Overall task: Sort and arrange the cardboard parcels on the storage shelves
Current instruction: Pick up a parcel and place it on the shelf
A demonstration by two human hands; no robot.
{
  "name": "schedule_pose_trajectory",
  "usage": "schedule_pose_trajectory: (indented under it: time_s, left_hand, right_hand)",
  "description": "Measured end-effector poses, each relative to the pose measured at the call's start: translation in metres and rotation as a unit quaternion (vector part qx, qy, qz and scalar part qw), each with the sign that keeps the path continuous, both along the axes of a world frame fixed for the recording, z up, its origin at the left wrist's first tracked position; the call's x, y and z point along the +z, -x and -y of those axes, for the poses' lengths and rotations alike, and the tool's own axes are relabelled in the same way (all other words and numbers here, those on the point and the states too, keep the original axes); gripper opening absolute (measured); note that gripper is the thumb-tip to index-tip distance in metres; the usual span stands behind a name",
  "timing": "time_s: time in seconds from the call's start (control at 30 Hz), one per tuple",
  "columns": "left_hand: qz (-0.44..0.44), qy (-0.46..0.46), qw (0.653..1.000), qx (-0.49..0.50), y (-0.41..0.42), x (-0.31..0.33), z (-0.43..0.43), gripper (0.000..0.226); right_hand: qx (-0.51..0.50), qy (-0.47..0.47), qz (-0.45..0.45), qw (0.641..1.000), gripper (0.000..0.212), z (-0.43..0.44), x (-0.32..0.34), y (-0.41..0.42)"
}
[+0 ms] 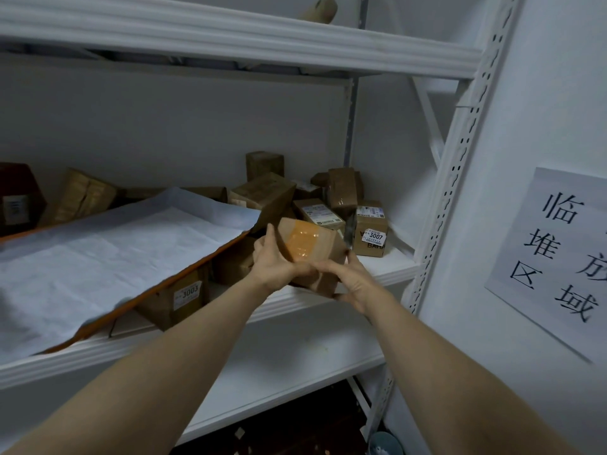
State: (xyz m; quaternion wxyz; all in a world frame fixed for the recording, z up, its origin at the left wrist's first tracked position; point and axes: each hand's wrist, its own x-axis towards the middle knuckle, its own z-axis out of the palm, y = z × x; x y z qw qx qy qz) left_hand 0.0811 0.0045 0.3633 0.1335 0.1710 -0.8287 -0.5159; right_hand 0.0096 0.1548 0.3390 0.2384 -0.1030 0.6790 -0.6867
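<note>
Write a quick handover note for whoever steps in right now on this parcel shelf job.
Left hand and right hand: both grip the taped parcel at the middle shelf front edge.
Parcels: a loose pile at the back right; the box tagged 3007 stands beside it; the box tagged 3003 sits under the large flat white package.
Done: nothing looks ordered yet.
Left: place the held parcel, then sort the pile.

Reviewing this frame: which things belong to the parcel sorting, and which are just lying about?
Part of the job:
- taped parcel held by left hand and right hand
- parcel labelled 3007
- parcel labelled 3003
- middle shelf

Lying about:
- white sheet
- wall sign
</note>
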Motion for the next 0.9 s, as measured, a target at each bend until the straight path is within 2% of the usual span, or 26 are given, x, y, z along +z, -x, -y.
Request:
schedule_pose_trajectory:
  time_s: [0.03, 0.1, 0.13, 0.17, 0.23, 0.3, 0.4, 0.47, 0.53, 0.57, 0.67, 0.77, 0.8, 0.9]
  left_hand:
    - [-0.004, -0.063, 0.998, 0.004, 0.002, -0.001, 0.004, 0.102]
    - [-0.020, -0.227, 0.973, 0.034, 0.003, 0.002, 0.007, 0.075]
    - [-0.021, -0.296, 0.954, 0.051, 0.002, 0.005, 0.006, 0.068]
    - [-0.010, -0.340, 0.938, 0.062, 0.002, 0.009, 0.005, 0.072]
    - [0.032, -0.377, 0.923, 0.072, 0.004, 0.011, 0.006, 0.097]
    - [0.062, -0.406, 0.910, 0.065, 0.003, 0.011, 0.008, 0.108]
    - [0.076, -0.460, 0.884, 0.034, 0.001, 0.009, 0.009, 0.102]
    - [0.074, -0.493, 0.867, 0.020, -0.002, 0.013, 0.006, 0.081]
    - [0.063, -0.474, 0.878, 0.012, -0.004, 0.015, 0.004, 0.066]
    - [0.054, -0.450, 0.891, 0.015, -0.004, 0.015, 0.005, 0.068]
    - [0.029, -0.348, 0.936, 0.050, -0.001, 0.011, 0.009, 0.093]
    - [0.010, -0.283, 0.956, 0.074, 0.003, 0.002, 0.007, 0.145]
    - [0.003, -0.239, 0.968, 0.076, 0.007, -0.005, 0.009, 0.153]
    - [-0.006, -0.108, 0.993, 0.057, -0.002, -0.003, 0.000, 0.148]
  right_hand:
    - [-0.004, 0.004, -0.008, 1.000, 0.106, 0.000, 0.000, 0.001]
    - [-0.013, -0.008, -0.046, 0.999, 0.139, 0.001, -0.001, 0.000]
    - [-0.018, -0.025, -0.074, 0.997, 0.151, 0.003, -0.001, -0.001]
    - [-0.025, -0.043, -0.104, 0.993, 0.154, 0.003, 0.000, -0.003]
    - [-0.037, -0.074, -0.161, 0.984, 0.150, 0.004, 0.002, -0.005]
    - [-0.037, -0.113, -0.214, 0.970, 0.146, 0.003, 0.003, -0.005]
    - [-0.035, -0.137, -0.259, 0.955, 0.148, 0.004, 0.005, -0.009]
    - [-0.037, -0.145, -0.268, 0.952, 0.151, 0.003, 0.002, -0.009]
    - [-0.026, -0.146, -0.260, 0.954, 0.155, 0.001, -0.004, -0.006]
    - [-0.016, -0.145, -0.241, 0.960, 0.155, 0.000, -0.006, -0.004]
    - [0.000, -0.096, -0.133, 0.987, 0.150, -0.006, -0.007, -0.002]
    - [0.010, 0.044, -0.002, 0.999, 0.131, -0.011, -0.002, -0.003]
    - [0.013, 0.065, 0.013, 0.998, 0.125, -0.011, -0.001, -0.004]
    - [0.016, 0.076, 0.015, 0.997, 0.108, -0.008, 0.002, -0.008]
